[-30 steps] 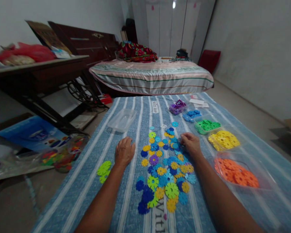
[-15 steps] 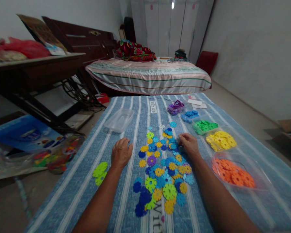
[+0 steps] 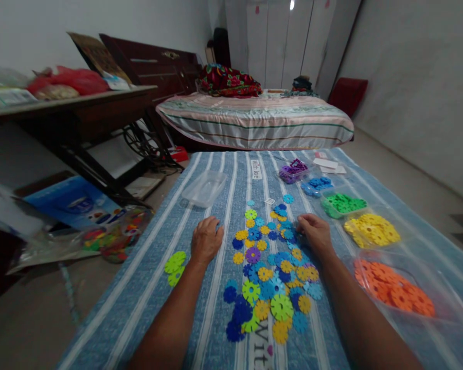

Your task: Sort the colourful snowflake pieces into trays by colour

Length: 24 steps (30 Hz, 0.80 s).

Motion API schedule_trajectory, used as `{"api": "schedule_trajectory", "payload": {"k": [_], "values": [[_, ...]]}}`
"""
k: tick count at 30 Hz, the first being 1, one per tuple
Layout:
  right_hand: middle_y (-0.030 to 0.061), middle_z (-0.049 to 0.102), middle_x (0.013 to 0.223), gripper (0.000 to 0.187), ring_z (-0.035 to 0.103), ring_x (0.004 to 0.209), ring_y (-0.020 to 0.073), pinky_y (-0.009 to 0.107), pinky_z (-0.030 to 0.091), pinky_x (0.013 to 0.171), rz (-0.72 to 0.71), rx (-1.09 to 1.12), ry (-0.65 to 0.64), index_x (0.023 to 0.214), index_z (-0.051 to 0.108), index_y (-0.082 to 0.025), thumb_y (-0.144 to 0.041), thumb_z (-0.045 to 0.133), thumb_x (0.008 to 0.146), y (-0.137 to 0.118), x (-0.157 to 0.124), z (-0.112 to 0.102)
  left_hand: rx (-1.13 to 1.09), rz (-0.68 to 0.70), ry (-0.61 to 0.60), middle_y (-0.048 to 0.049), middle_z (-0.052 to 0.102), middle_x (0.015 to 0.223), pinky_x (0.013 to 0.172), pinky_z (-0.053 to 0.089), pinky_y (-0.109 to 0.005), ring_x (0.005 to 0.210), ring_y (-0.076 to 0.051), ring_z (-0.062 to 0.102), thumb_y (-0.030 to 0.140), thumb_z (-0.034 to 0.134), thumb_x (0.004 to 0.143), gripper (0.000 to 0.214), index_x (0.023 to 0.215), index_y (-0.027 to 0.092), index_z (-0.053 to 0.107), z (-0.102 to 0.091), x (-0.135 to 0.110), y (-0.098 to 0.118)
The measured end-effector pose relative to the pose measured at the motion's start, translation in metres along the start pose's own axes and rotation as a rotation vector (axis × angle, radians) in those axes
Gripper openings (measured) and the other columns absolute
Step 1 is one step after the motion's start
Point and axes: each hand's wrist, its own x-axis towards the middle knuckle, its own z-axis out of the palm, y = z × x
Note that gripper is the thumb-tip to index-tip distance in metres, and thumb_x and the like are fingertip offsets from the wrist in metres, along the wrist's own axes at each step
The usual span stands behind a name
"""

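Observation:
A loose heap of flat plastic snowflake discs [image 3: 272, 267] in blue, yellow, green and purple lies on the blue striped cloth [image 3: 146, 303]. My left hand [image 3: 206, 240] rests on the cloth just left of the heap, fingers curled under, nothing visible in it. My right hand [image 3: 314, 231] lies on the heap's far right edge, fingers bent down onto blue discs; whether it grips one is hidden. A small green disc cluster [image 3: 175, 261] sits apart, left of my left wrist.
Clear trays along the right hold sorted discs: purple [image 3: 292, 170], blue [image 3: 316, 184], green [image 3: 343, 203], yellow [image 3: 372, 229], orange [image 3: 395, 293]. An empty clear tray [image 3: 204, 187] sits far left. A dark table [image 3: 73, 110], a bag of toys [image 3: 113, 239] and a bed [image 3: 254, 121] lie beyond.
The view has swung a little, shifting everything rightward in the picture. Both hands stay where they were beside the heap.

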Motion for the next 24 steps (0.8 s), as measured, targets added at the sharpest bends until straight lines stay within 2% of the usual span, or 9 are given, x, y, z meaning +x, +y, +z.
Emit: {"api": "schedule_trajectory", "payload": {"k": [7,11,14,17,24], "values": [[0.0009,0.059,0.049,0.043,0.050,0.045,0.0113,0.022,0.041,0.044,0.012,-0.020,0.007,0.068,0.066,-0.016,-0.058,0.071,0.062,0.002,0.000,0.000,-0.035,0.032,0.185,-0.0131,0.068,0.100,0.092,0.049,-0.040,0.098,-0.025,0.061,0.019,0.042,0.087,0.023,0.092,0.016,0.064,-0.008,0.009,-0.002],[0.0011,0.059,0.049,0.044,0.049,0.045,0.0114,0.022,0.040,0.044,0.000,-0.020,0.003,0.068,0.066,-0.016,-0.059,0.071,0.062,0.002,-0.001,0.000,0.062,0.010,0.206,-0.0157,0.065,0.111,0.096,0.046,-0.041,0.105,-0.028,0.057,0.018,0.045,0.085,0.024,0.097,0.013,0.065,-0.019,0.035,0.000],[0.0012,0.059,0.048,0.045,0.050,0.045,0.0121,0.023,0.040,0.045,0.011,-0.003,0.003,0.068,0.065,-0.016,-0.060,0.072,0.061,0.000,-0.002,0.001,0.164,-0.061,0.095,-0.0168,0.063,0.115,0.094,0.046,-0.040,0.108,-0.030,0.055,0.017,0.047,0.083,0.026,0.099,0.011,0.066,-0.028,0.060,0.004],[0.0015,0.059,0.049,0.043,0.049,0.045,0.0121,0.023,0.039,0.044,0.005,-0.014,-0.004,0.067,0.065,-0.016,-0.058,0.071,0.063,-0.001,-0.002,0.002,0.268,-0.146,-0.088,-0.0161,0.065,0.105,0.086,0.048,-0.039,0.102,-0.030,0.058,0.017,0.044,0.084,0.026,0.096,0.012,0.068,-0.036,0.080,0.008],[0.0003,0.059,0.049,0.034,0.051,0.046,0.0119,0.023,0.041,0.048,-0.027,-0.043,-0.007,0.068,0.066,-0.017,-0.050,0.065,0.069,0.005,0.005,0.004,0.418,-0.179,-0.346,-0.0176,0.068,0.100,0.080,0.050,-0.037,0.099,-0.030,0.064,0.016,0.042,0.085,0.028,0.092,0.012,0.069,-0.052,0.105,0.011]]}}
